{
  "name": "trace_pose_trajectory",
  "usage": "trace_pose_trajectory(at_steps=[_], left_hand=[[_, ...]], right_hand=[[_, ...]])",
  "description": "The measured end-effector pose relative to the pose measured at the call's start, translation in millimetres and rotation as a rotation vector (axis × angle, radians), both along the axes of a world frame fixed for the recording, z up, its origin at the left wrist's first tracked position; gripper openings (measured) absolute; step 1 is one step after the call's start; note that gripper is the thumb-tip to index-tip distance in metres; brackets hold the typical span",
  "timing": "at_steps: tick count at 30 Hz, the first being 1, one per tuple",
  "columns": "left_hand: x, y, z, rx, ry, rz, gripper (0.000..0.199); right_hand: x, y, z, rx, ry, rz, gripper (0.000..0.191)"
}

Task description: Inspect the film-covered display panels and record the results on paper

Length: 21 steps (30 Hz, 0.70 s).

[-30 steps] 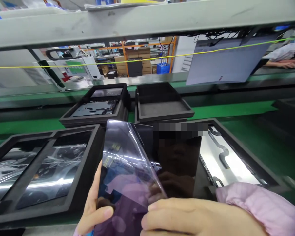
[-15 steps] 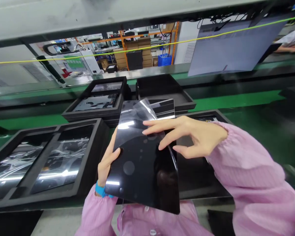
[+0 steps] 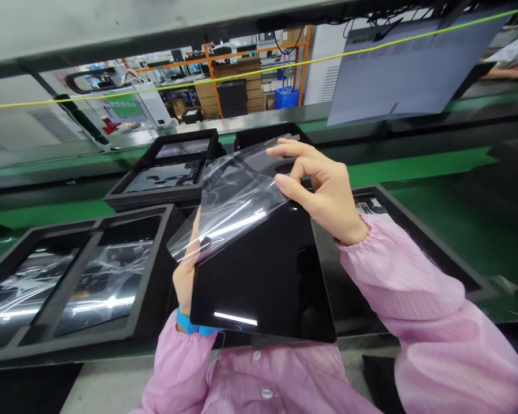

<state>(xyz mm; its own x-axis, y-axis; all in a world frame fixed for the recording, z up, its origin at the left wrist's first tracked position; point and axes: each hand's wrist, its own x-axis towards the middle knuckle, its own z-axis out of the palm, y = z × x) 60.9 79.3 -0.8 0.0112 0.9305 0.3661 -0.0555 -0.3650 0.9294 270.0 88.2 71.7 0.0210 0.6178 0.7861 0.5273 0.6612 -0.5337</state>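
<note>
A flat black glossy screen panel (image 3: 263,282) is held up in front of my chest. My left hand (image 3: 187,276) grips its left edge, with the fingers hidden behind the panel. A clear protective film (image 3: 237,213) is lifted off the lower part of the panel and folds over its upper part. My right hand (image 3: 323,190) pinches the film's edge between thumb and fingers, above the panel's upper right. One loose corner of the film hangs across my left thumb.
At the left, a black foam tray (image 3: 155,276) holds film-covered panels in two compartments. Behind it stands another foam tray (image 3: 121,198) with panels. More trays lie behind the panel and at the right (image 3: 440,253). A yellow cord (image 3: 259,70) crosses above the green bench.
My right hand has moved up and closed on the film, which has come away from the panel's lower part. The panel's lower edge has risen a little.
</note>
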Motion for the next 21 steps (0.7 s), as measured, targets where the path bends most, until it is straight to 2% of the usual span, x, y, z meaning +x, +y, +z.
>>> trace_pose_trajectory(at_steps=[4, 9, 12, 15, 18, 21], left_hand=[[-1, 1, -1.5, 0.11, 0.21, 0.101, 0.045], [-4, 1, 2.9, 0.127, 0.254, 0.118, 0.042], [2, -2, 11.9, -0.037, 0.064, -0.035, 0.037], [10, -6, 18.6, -0.224, -0.209, -0.201, 0.044], [15, -11, 21.5, -0.306, -0.34, -0.265, 0.049], [16, -12, 24.2, -0.363, -0.43, -0.364, 0.049]], right_hand=[[0, 0, -0.6, 0.005, 0.071, 0.069, 0.032], [1, -1, -3.0, -0.014, 0.082, 0.058, 0.031], [1, 0, -7.1, -0.038, 0.117, 0.034, 0.031], [4, 0, -12.4, -0.028, 0.226, 0.045, 0.032], [6, 1, -16.4, -0.021, 0.325, 0.062, 0.031], [7, 0, -18.1, -0.04, 0.335, 0.023, 0.031]])
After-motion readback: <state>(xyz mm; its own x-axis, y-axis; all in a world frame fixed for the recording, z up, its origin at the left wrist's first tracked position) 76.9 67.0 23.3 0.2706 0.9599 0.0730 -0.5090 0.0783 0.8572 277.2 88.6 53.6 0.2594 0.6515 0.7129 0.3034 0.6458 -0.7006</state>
